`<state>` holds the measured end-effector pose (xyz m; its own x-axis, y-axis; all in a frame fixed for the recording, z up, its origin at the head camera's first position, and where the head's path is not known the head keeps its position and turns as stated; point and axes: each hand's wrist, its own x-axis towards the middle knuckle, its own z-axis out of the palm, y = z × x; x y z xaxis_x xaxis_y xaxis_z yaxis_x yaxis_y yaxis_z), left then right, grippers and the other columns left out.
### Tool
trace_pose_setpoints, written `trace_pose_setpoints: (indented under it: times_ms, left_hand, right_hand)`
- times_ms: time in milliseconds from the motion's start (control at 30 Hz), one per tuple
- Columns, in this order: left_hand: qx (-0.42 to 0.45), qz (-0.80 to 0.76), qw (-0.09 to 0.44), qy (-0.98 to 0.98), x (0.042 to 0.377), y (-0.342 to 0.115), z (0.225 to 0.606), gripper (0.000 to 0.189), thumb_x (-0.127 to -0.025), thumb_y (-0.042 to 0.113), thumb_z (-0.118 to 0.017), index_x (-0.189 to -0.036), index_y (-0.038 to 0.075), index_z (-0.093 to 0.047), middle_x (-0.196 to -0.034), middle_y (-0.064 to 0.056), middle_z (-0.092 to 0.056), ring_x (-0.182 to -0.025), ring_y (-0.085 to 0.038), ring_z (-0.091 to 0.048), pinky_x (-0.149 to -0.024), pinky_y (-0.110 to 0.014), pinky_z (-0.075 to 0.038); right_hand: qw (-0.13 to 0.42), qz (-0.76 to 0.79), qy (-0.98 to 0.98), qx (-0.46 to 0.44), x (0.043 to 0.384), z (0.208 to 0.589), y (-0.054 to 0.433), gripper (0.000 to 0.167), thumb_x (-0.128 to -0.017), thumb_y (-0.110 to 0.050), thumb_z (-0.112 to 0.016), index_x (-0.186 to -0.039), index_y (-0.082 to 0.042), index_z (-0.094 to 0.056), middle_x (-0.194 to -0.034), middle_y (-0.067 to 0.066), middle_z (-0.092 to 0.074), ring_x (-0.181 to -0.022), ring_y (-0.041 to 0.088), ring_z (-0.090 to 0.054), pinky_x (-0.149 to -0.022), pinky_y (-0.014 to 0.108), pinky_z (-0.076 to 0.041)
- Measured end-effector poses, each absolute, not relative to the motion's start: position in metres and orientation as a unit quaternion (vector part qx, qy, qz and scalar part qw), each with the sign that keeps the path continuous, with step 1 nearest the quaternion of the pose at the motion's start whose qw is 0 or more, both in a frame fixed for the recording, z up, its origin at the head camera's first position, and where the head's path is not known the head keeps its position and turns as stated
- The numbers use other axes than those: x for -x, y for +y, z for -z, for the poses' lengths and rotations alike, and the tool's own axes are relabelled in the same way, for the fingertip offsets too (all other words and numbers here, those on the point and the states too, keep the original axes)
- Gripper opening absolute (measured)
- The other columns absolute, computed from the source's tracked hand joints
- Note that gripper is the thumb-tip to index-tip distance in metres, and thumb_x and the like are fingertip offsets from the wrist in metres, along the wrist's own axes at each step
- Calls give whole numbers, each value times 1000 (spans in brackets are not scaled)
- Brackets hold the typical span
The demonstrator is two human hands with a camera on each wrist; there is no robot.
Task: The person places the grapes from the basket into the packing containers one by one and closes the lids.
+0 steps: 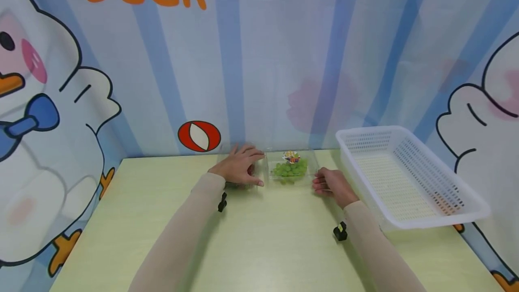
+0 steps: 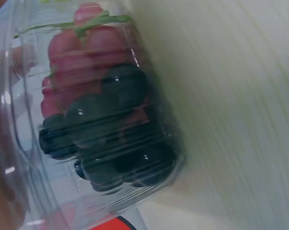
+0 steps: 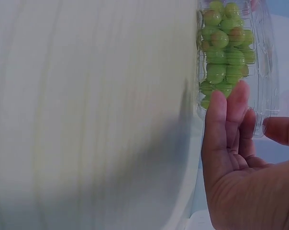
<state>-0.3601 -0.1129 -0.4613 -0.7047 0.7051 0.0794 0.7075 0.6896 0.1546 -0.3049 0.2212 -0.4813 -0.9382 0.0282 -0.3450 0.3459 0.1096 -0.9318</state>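
Two clear plastic boxes of grapes stand side by side at the table's back edge. Red and black grapes (image 2: 104, 110) fill the left box (image 2: 53, 191). My left hand (image 1: 239, 164) lies across its top and grips it, thumb on the near side and fingers on the far side. Through the plastic, the left wrist view shows part of this hand. In the right box (image 3: 266, 72) are green grapes (image 1: 289, 169), with a colourful sticker (image 1: 291, 157) on the lid. My right hand (image 3: 245, 158) pinches that box's right end between thumb and fingers.
A white perforated plastic basket (image 1: 389, 211) stands on the right of the pale table (image 1: 284, 247). Directly behind the boxes hangs a blue striped curtain (image 1: 267, 57) with cartoon ducks. A small black device (image 1: 340, 231) is on the right wrist.
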Motion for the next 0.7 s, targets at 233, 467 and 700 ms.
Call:
trace_pose_setpoints:
  times_ms: [233, 467, 700]
  left_hand:
    - [384, 71, 5, -921, 360, -112, 460, 98, -84, 74, -64, -160, 20, -33, -164, -4, -33, -155, -33, -17, -120, -69, -6]
    - [378, 52, 3, -924, 360, -111, 461, 104, -84, 77, -61, -164, 22, -22, -169, -5, -23, -157, -37, -12, -118, -71, -6]
    - [372, 51, -5, -927, 361, -111, 468, 107, -84, 81, -55, -165, 24, -13, -171, -2, -15, -157, -36, -7, -117, -73, -2]
  right_hand:
    - [119, 661, 730, -126, 306, 479, 221, 37, -99, -18, -51, -123, 11, -56, -86, 3, -67, -69, 10, -66, -70, 26, -59]
    - [118, 658, 733, -126, 307, 479, 221, 36, -100, -18, -51, -122, 10, -56, -88, 5, -67, -69, 11, -66, -71, 28, -60]
    - [111, 650, 740, -132, 307, 483, 219, 34, -99, -18, -52, -118, 10, -58, -85, 5, -67, -67, 11, -66, -69, 27, -60]
